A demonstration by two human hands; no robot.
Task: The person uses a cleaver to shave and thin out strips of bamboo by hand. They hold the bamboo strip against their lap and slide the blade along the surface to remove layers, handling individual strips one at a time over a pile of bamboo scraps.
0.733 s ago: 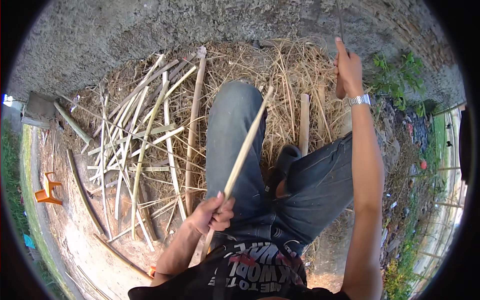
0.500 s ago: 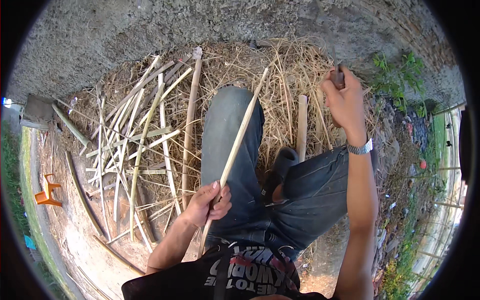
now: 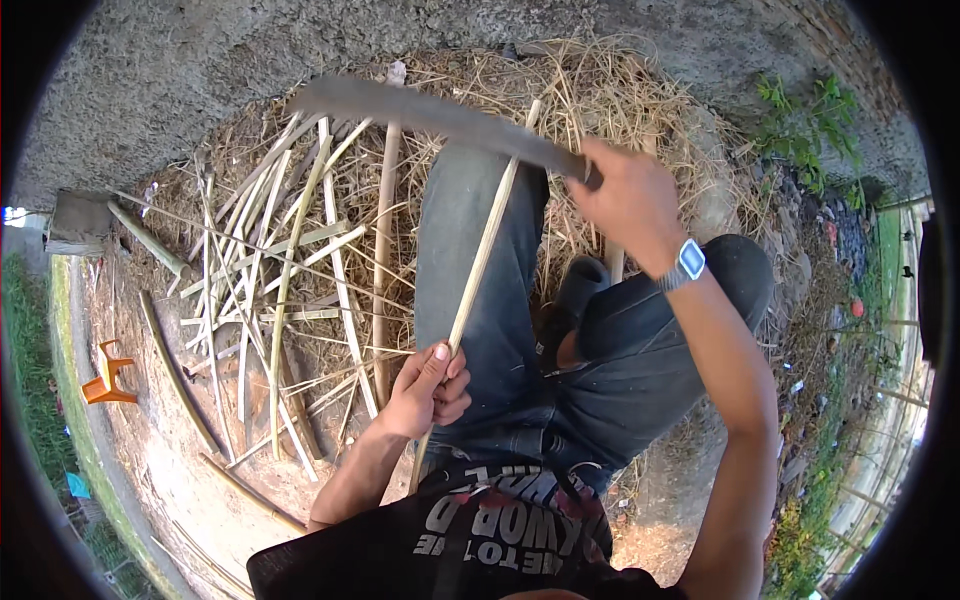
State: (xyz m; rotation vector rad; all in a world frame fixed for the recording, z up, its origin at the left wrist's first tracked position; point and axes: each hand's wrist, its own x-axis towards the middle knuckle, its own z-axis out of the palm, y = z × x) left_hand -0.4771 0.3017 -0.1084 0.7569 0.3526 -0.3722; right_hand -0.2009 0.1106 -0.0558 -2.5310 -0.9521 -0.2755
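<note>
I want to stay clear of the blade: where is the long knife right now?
In the head view, the long knife is in the right hand, stretching up and left across the bamboo strip that the left hand holds over the outstretched leg.

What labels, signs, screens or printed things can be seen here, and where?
Wristwatch: on the right wrist, small squarish pale-blue face, silvery case.
Shirt print: on the black shirt at the bottom edge, blocky white lettering with red marks.
No packages or signs show.

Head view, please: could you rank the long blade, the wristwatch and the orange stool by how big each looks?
1. Long blade, by far the largest.
2. Orange stool, though it sits farther from the camera.
3. Wristwatch, smallest, on the right hand.
</note>
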